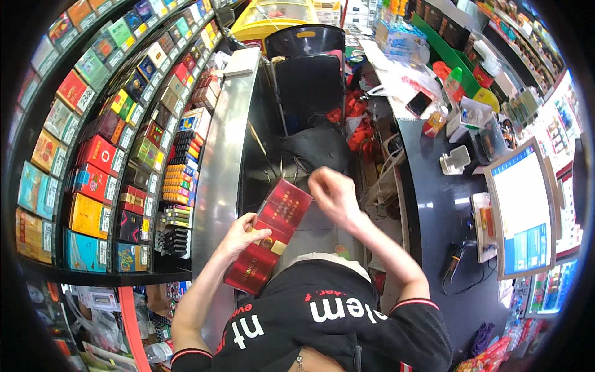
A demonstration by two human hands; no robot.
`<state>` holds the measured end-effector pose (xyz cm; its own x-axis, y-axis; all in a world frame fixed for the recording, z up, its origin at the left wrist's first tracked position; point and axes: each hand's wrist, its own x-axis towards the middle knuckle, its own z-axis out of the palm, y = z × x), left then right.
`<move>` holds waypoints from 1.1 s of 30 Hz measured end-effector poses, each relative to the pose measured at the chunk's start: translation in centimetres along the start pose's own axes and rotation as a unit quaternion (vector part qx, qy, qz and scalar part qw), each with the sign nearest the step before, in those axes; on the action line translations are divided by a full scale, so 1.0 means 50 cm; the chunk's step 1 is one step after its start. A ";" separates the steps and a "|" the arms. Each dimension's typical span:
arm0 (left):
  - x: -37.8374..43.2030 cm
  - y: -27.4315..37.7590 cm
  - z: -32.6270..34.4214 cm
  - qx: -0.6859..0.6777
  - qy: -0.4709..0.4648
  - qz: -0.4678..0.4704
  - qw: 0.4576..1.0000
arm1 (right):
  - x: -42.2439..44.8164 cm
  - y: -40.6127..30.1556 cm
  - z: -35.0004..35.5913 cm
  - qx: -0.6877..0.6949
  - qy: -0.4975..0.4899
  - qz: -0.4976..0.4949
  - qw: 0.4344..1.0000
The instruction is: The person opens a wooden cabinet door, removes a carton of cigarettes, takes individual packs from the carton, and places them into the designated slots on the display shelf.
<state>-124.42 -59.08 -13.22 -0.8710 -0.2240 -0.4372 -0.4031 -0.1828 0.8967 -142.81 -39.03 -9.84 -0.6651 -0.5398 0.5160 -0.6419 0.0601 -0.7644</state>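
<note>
A flat red carton (260, 260) with gold lettering and a gold band across its middle is tilted in front of my torso. It looks like a cigarette carton. My left hand (246, 235) grips it by its left edge, thumb lying over the front near the band. My right hand (332, 195) is raised just beyond the carton's upper right corner, its fingers curled and slightly blurred. Whether anything sits inside those fingers is hidden. Beneath the hands are the tiled floor (309, 237) and a dark round stool seat (320, 146).
Racks of cigarette packs (95, 183) rise on the left behind a metal ledge (218, 162). Ahead stands a black chair (309, 88). Along the right runs a black counter (430, 186) bearing a monitor (523, 209), a phone (419, 103) and a drink bottle (434, 122).
</note>
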 end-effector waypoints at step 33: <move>0.003 -0.035 -0.030 -0.251 0.075 0.092 0.961 | 0.137 -0.106 0.267 0.331 -0.327 0.070 0.882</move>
<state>-123.42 -60.22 -14.92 -0.8488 -0.4254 -0.3141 -0.0282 -0.5567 0.8302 -138.88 -54.24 -7.41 -0.2196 -0.9479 0.2309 -0.0628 -0.2225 -0.9729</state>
